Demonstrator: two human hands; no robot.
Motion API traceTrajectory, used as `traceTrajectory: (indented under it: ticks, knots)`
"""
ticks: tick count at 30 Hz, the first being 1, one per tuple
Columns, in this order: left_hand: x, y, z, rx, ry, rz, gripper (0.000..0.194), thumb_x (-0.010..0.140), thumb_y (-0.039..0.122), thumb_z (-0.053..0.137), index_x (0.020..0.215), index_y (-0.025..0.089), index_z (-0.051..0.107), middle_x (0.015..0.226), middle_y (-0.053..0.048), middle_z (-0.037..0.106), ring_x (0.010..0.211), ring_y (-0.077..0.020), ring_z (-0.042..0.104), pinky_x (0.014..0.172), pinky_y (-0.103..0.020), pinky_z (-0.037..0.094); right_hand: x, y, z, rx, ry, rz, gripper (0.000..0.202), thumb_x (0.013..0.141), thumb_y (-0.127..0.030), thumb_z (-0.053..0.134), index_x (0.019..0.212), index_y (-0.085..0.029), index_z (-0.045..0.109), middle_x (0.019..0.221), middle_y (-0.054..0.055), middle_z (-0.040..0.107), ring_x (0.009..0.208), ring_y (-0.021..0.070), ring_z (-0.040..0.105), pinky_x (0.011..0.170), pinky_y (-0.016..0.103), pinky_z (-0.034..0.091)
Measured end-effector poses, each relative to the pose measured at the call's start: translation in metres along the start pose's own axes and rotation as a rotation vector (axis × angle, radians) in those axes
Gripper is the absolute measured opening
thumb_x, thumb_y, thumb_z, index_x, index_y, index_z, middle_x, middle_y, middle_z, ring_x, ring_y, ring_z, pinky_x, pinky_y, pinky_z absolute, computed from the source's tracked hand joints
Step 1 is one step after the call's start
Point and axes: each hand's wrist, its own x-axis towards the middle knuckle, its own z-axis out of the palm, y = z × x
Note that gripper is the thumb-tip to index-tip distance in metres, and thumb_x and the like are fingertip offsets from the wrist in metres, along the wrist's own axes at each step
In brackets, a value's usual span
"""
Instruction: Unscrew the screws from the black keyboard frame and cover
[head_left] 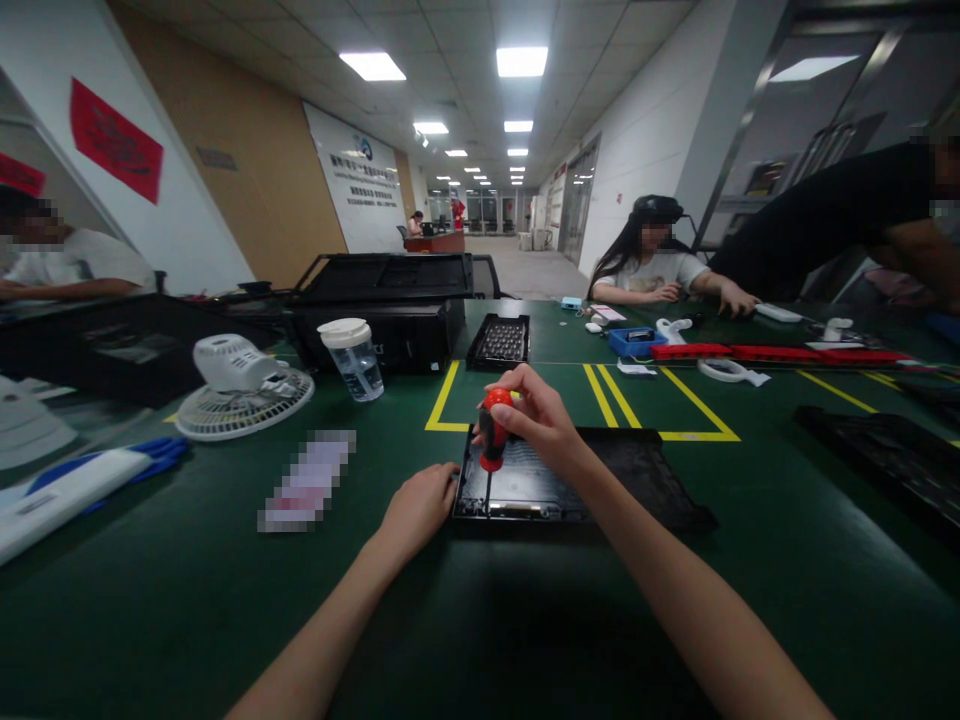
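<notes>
My right hand [538, 408] is closed round the handle of a red and black screwdriver [493, 436]. The screwdriver stands upright, its thin shaft pointing down to the near left part of a shallow black plastic panel [637, 478]. Whether the tip sits in a screw is too small to tell. A shiny metal strip [517, 511] lies along the panel's near edge, close to the shaft. At the panel's left edge, my left hand [421, 508] grips the rim with curled fingers, partly hidden. The panel lies flat on the green table [360, 620].
To the left are a white fan [244, 390], a lidded cup [352, 358] and a blurred-out flat item [309, 482]. Behind stand a large black case [382, 330] and a black tray of small parts [501, 340]. A blue box [634, 341] lies farther right, near other people.
</notes>
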Motion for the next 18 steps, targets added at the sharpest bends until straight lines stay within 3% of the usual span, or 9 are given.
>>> traceTrajectory:
  ticks: [9, 18]
  knots:
    - [0.000, 0.002, 0.000, 0.002, 0.004, -0.008, 0.031, 0.085, 0.029, 0.036, 0.108, 0.023, 0.056, 0.108, -0.007, 0.062, 0.097, -0.0183, 0.058, 0.083, -0.027, 0.042, -0.003, -0.006, 0.010, -0.252, 0.103, -0.036, 0.019, 0.079, -0.028, 0.057, 0.082, -0.020, 0.040, 0.073, -0.003, 0.047, 0.056, 0.0072, 0.051, 0.047, 0.019, 0.045]
    - [-0.001, 0.004, 0.000, -0.003, -0.006, -0.031, 0.030, 0.086, 0.028, 0.036, 0.108, 0.023, 0.056, 0.109, -0.006, 0.061, 0.099, -0.0189, 0.058, 0.084, -0.027, 0.041, -0.003, -0.011, 0.021, -0.451, 0.174, -0.110, 0.020, 0.077, -0.026, 0.058, 0.075, -0.019, 0.039, 0.067, -0.004, 0.040, 0.052, 0.0050, 0.038, 0.037, 0.013, 0.029]
